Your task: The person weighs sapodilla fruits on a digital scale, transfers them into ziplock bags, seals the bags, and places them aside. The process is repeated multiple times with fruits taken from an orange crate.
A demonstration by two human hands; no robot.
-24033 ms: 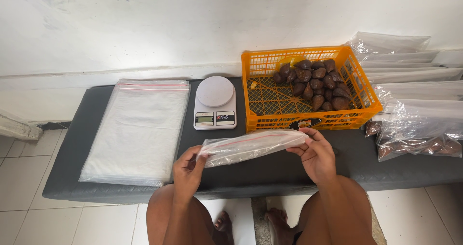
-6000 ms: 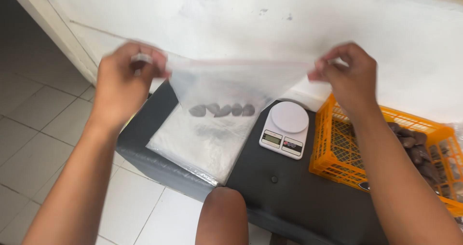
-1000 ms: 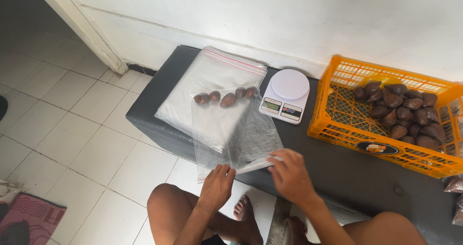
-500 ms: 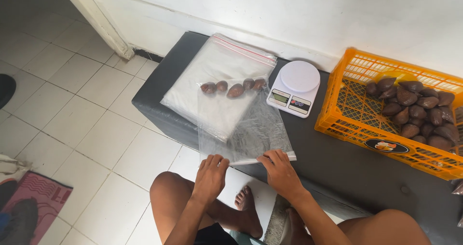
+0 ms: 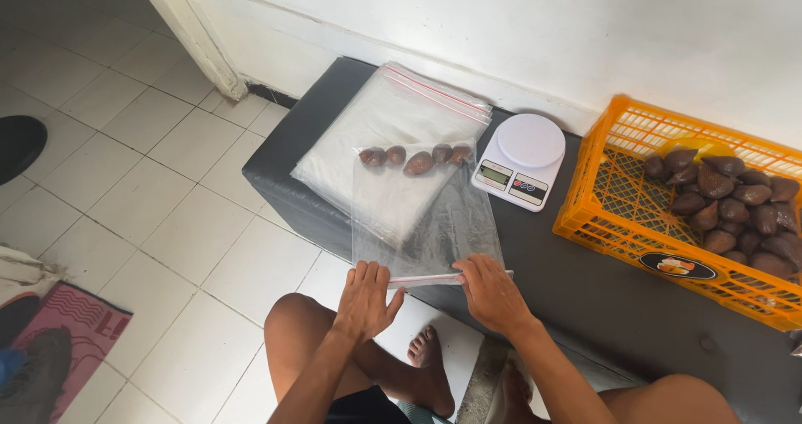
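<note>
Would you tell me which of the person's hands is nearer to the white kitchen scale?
Right. The right hand presses the bag's zip edge, below the scale; the left hand presses the same edge farther to the left.

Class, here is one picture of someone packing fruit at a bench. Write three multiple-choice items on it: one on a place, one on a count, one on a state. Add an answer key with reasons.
1. Where does the scale stand?
A. on the floor
B. between the stack of bags and the orange crate
C. inside the crate

2. How many brown fruits lie in the clear bag?
A. five
B. one
C. twelve

3. What are both hands doing?
A. hanging free
B. lifting the crate
C. pressing the bag's near edge

Key: 1 B, the scale sits between them on the bench; 2 A, five show in a row; 3 C, left hand and right hand rest on that edge.
</note>
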